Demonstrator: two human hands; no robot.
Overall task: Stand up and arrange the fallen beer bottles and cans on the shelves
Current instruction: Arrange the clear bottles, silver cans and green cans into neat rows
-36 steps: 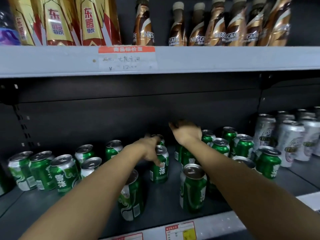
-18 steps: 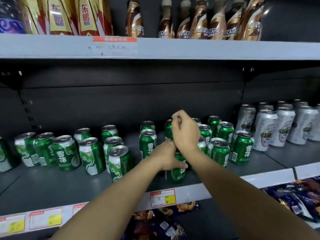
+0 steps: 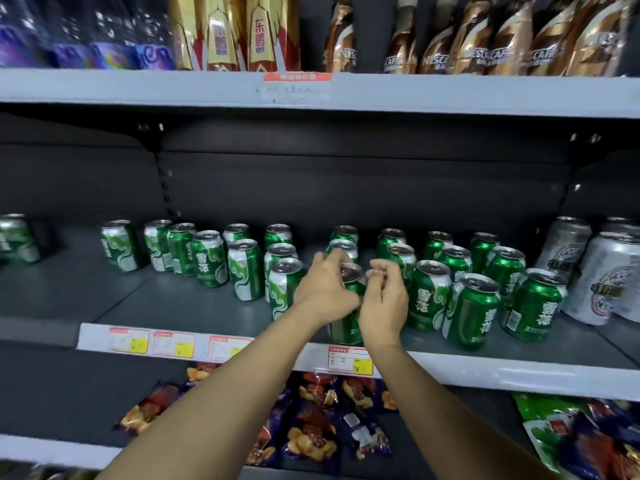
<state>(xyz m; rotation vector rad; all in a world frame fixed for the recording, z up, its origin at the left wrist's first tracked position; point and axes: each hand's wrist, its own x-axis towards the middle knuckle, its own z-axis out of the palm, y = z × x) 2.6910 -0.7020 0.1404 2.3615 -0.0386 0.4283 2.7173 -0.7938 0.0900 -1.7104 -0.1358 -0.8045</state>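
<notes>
Several green beer cans stand upright in rows on the grey middle shelf (image 3: 485, 372), one group on the left (image 3: 244, 271) and one on the right (image 3: 471, 313). At the front centre stands one green can (image 3: 342, 332), largely hidden by my hands. My left hand (image 3: 323, 294) grips this can from the left, with its fingers curled over the rim. My right hand (image 3: 384, 303) hovers just right of the can's top, its fingers loosely curled with nothing visible in them. No can in view lies on its side.
Taller silver cans (image 3: 606, 285) stand at the shelf's right end. One green can (image 3: 15, 239) sits apart at the far left. Brown coffee bottles (image 3: 440, 39) and gold cartons (image 3: 221, 36) fill the shelf above. Snack packets (image 3: 311, 427) lie on the shelf below.
My view has pulled back and shifted left. Both hands came forward from the back rows to the front centre can, and the right hand dropped down beside the can's top.
</notes>
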